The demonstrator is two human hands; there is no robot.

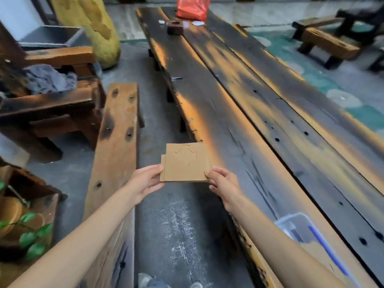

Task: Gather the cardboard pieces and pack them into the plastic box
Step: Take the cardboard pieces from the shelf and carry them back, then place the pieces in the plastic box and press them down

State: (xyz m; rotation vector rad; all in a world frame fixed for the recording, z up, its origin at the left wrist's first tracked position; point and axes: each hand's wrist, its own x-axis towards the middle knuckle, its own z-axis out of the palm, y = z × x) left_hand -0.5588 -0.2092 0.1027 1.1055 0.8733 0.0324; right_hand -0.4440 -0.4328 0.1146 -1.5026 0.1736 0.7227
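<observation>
A small stack of brown cardboard pieces (185, 162) is held in the air over the near left edge of the long dark wooden table (259, 113). My left hand (145, 181) grips the stack's lower left corner and my right hand (223, 183) grips its lower right corner. The top piece has faint curved cut lines. A clear plastic box (299, 227) with a blue edge sits on the table at the lower right, partly behind my right forearm, with brown cardboard (315, 254) showing inside it.
A wooden bench (116, 146) runs along the table's left side, with grey floor between. A dark wooden chair with grey cloth (49, 80) stands at the left. A red bag (192, 7) and a small wooden block (175, 28) lie at the table's far end. Green leaves (31, 235) show bottom left.
</observation>
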